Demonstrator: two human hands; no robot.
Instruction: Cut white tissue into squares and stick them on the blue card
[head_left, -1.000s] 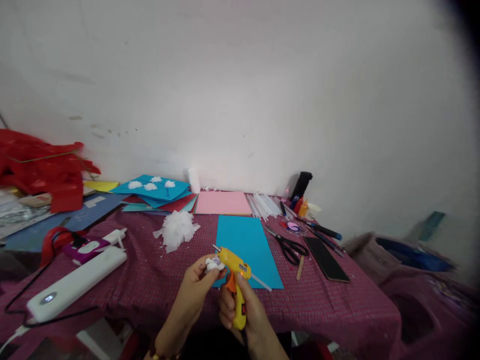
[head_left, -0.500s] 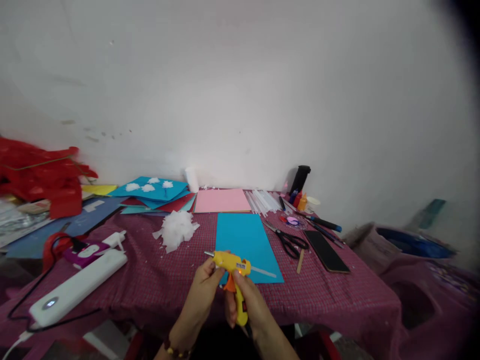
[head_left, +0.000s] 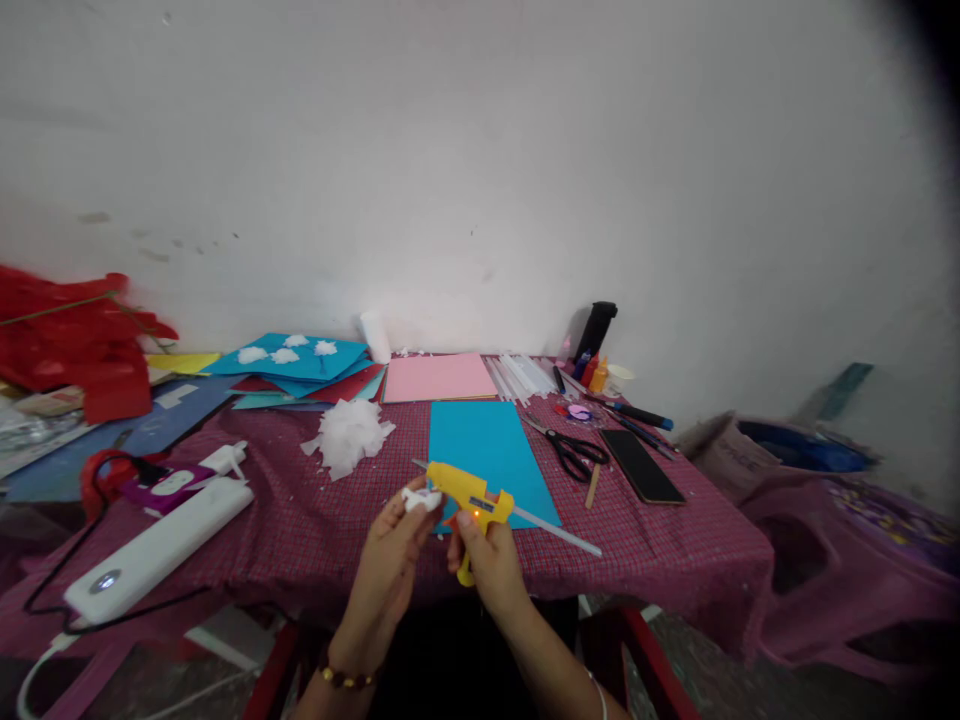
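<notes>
My right hand [head_left: 491, 562] grips the handle of a yellow glue gun [head_left: 466, 488], its nozzle pointing left and a small orange light glowing on its side. A long translucent glue stick [head_left: 559, 528] sticks out of its back. Close beside the nozzle, my left hand [head_left: 391, 550] pinches a small crumpled piece of white paper [head_left: 422, 497]. Under and behind the gun lies a blue sheet of paper [head_left: 484, 440] on the checked tablecloth. To its left is a heap of white paper pieces [head_left: 351, 438].
Black scissors [head_left: 570, 453], a wooden stick [head_left: 592, 487] and a dark phone [head_left: 641, 467] lie on the right. Pink paper [head_left: 441, 377] and glue sticks [head_left: 521, 377] are at the back. Blue sheets with white tufts [head_left: 300, 360] stand back left; a white power strip [head_left: 161, 550] lies front left.
The glue gun has tilted, its back end swinging lower right, and the glue stick shows longer. My left hand has moved off the gun's front and now shows white paper in its fingers.
</notes>
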